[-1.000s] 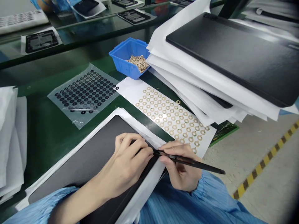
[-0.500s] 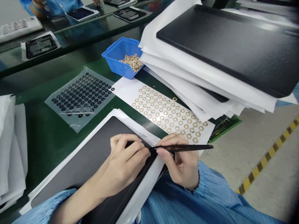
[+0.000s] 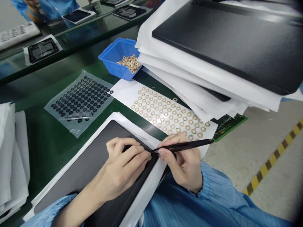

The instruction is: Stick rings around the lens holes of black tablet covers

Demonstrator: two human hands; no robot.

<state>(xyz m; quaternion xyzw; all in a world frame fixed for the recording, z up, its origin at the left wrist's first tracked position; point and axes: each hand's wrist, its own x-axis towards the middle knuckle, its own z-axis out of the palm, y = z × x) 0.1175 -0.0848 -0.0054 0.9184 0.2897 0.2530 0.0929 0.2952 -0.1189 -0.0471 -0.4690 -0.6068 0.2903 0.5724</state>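
A dark grey flat panel (image 3: 90, 167) lies on white paper in front of me. My left hand (image 3: 120, 170) rests on its right corner, fingers curled and pressed down, fingertips meeting the tip of black tweezers (image 3: 187, 145). My right hand (image 3: 182, 164) pinches those tweezers just off the panel's edge. A small tan ring shows at the left fingertips, where the tweezer tip ends. Behind my hands lies a white sheet of tan ring stickers (image 3: 165, 113).
A clear sheet of black ring stickers (image 3: 80, 101) lies at the left on the green mat. A blue bin (image 3: 113, 58) holds loose tan rings. A tall stack of black panels and white paper (image 3: 213, 63) fills the right. White paper (image 3: 11, 157) sits far left. Another person's blue sleeve (image 3: 44, 8) shows at the top left.
The tweezers' back end has swung up from pointing low right to nearly level. Both hands stay at the panel's corner; the view has shifted slightly.
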